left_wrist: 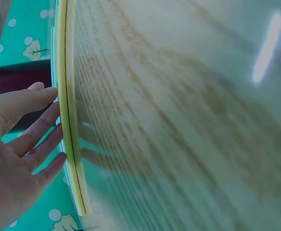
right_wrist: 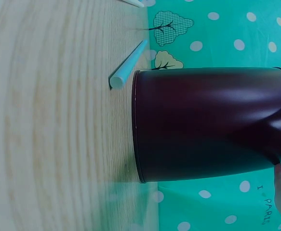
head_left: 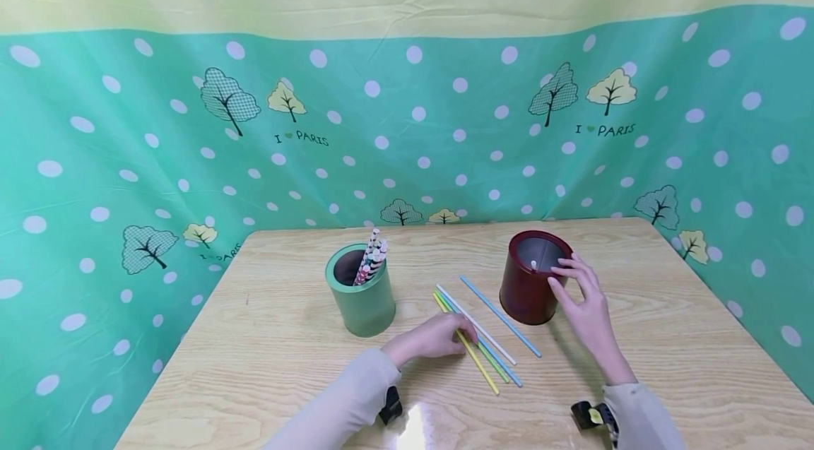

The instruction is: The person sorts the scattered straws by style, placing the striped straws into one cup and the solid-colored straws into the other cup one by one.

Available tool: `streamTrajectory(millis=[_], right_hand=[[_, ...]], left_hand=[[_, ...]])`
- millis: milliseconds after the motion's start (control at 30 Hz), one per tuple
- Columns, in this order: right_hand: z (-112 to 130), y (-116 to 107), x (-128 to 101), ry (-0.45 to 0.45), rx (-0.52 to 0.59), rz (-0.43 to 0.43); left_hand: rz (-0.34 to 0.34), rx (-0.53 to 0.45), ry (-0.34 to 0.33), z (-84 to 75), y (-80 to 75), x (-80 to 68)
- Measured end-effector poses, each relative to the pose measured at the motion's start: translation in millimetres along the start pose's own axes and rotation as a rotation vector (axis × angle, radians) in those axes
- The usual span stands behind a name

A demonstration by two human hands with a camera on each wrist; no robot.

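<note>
Several thin coloured sticks lie on the table in the head view. A yellow stick (head_left: 481, 367), a white stick (head_left: 497, 343) and others in green and blue lie side by side, with a light blue stick (head_left: 501, 317) apart to their right. My left hand (head_left: 441, 335) reaches over the bunch; in the left wrist view its spread fingertips (left_wrist: 56, 166) meet the sticks' edge. A dark red round pot (head_left: 527, 298) stands upright at the right, one white stick end (head_left: 534, 265) showing inside. My right hand (head_left: 586, 312) is at the pot's right rim, thumb and fingers parted.
A green round pot (head_left: 369, 309) stands at the left with several patterned sticks (head_left: 372, 259) leaning in it. The wooden table (head_left: 273, 365) ends at a green dotted cloth (head_left: 432, 125) behind. Both wrists carry small black cameras.
</note>
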State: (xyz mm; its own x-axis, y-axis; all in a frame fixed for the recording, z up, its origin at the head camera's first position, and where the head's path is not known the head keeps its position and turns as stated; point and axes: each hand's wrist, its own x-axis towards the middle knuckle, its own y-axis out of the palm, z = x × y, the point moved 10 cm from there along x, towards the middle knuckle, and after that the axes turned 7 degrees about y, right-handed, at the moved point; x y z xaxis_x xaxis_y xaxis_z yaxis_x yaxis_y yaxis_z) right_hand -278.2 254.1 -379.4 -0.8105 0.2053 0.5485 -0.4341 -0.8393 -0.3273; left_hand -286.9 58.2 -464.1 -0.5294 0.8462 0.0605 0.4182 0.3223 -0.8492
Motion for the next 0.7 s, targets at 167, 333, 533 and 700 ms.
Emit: streamTrajectory(millis=[167, 333, 533, 700], right_hand=[[-1, 1, 0, 0.010, -0.006, 0.004], [-1, 1, 0, 0.009, -0.007, 0.001], [14, -1, -1, 0.009, -0.010, -0.002], [15, -1, -1, 0.007, -0.009, -0.003]], left_hand=[[-0.005, -0.011, -0.006, 3.4, 0.2, 0.8], [-0.010, 0.022, 0.011, 3.9, -0.2, 1.7], [0.001, 0.065, 0.035, 3.8, 1.4, 2.6], [0.024, 0.082, 0.023, 5.7, 3.5, 2.9]])
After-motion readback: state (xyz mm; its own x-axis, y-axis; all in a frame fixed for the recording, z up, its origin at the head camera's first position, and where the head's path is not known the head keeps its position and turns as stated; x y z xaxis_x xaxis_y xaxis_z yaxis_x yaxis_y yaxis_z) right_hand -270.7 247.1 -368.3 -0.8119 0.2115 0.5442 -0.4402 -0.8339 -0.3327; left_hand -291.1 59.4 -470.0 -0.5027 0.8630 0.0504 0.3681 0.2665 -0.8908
